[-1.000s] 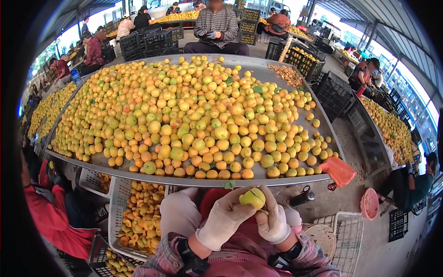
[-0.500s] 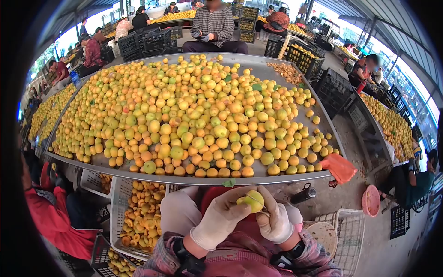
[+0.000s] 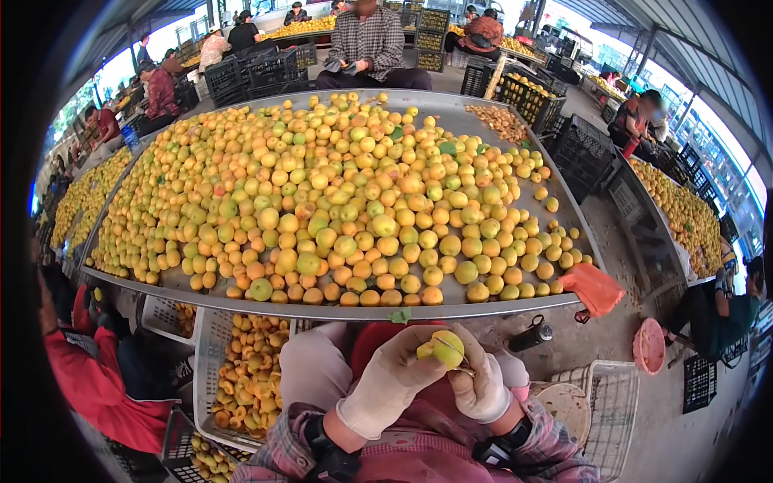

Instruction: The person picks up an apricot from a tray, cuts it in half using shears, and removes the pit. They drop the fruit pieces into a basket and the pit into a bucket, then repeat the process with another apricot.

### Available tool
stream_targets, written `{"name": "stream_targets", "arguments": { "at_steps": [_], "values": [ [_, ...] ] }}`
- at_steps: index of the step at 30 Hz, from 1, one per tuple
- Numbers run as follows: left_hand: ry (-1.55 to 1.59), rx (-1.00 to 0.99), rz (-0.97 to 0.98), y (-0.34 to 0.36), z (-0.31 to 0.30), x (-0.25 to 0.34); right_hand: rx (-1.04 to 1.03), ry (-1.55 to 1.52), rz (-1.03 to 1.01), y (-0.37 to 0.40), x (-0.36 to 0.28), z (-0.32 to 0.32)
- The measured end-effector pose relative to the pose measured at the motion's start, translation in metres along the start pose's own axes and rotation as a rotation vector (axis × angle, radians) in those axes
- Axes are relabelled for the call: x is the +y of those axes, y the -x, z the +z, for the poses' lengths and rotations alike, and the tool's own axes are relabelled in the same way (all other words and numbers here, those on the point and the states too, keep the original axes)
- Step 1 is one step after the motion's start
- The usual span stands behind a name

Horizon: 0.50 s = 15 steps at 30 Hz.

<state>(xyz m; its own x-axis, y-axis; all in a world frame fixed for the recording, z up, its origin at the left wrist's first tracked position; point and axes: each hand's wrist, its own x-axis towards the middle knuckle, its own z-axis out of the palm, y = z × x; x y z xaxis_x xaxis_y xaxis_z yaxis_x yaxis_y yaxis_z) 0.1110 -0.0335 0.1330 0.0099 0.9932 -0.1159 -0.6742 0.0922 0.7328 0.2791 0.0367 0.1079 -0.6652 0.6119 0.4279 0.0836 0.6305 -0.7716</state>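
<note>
My left hand (image 3: 390, 380), in a white glove, is closed around a yellow-green apricot (image 3: 448, 348) just past the tray's front edge, above my lap. My right hand (image 3: 481, 386), also gloved, pinches a small thin metal blade (image 3: 462, 370) against the fruit's lower right side. Most of that tool is hidden by the fingers, so its handle cannot be made out. In front of both hands, a wide metal tray (image 3: 515, 311) bears a large heap of yellow and orange apricots (image 3: 322, 201).
A white crate (image 3: 206, 362) of halved apricots stands at my left, another white crate (image 3: 616, 419) at my right. A dark bottle (image 3: 531, 333) and a pink basket (image 3: 648, 346) are on the floor. An orange bag (image 3: 592, 290) hangs over the tray's corner. Another person (image 3: 370, 44) sits opposite.
The apricot has turned slightly in my fingers, and a pale edge now shows on its left side. Both hands stay nearly in place.
</note>
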Motion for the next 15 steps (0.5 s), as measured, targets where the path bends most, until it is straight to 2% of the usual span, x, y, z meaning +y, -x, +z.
{"name": "stream_targets", "arguments": {
  "at_steps": [1, 3, 4, 6, 9, 13, 15],
  "values": [
    [0.0, 0.0, -0.001, 0.0, -0.001, 0.002, 0.0, 0.0, 0.0, 0.0, 0.001, -0.001],
    [-0.401, 0.038, 0.083, 0.001, -0.002, 0.01, -0.035, 0.095, -0.06, 0.002, 0.005, -0.005],
    [-0.4, 0.037, 0.077, 0.002, 0.0, 0.016, -0.034, 0.094, -0.055, 0.001, 0.003, -0.007],
    [-0.669, -0.006, 0.242, 0.004, 0.005, 0.028, -0.097, 0.116, -0.07, -0.004, 0.0, -0.011],
    [-0.77, -0.002, 0.222, 0.004, 0.004, 0.026, -0.029, 0.114, -0.153, -0.001, 0.008, -0.005],
    [-0.585, 0.033, 0.101, 0.002, 0.002, 0.018, -0.019, 0.163, -0.074, 0.003, 0.006, 0.003],
    [-0.14, 0.092, 0.044, 0.001, -0.002, 0.002, 0.061, 0.231, -0.11, 0.003, 0.011, 0.008]
  ]
}}
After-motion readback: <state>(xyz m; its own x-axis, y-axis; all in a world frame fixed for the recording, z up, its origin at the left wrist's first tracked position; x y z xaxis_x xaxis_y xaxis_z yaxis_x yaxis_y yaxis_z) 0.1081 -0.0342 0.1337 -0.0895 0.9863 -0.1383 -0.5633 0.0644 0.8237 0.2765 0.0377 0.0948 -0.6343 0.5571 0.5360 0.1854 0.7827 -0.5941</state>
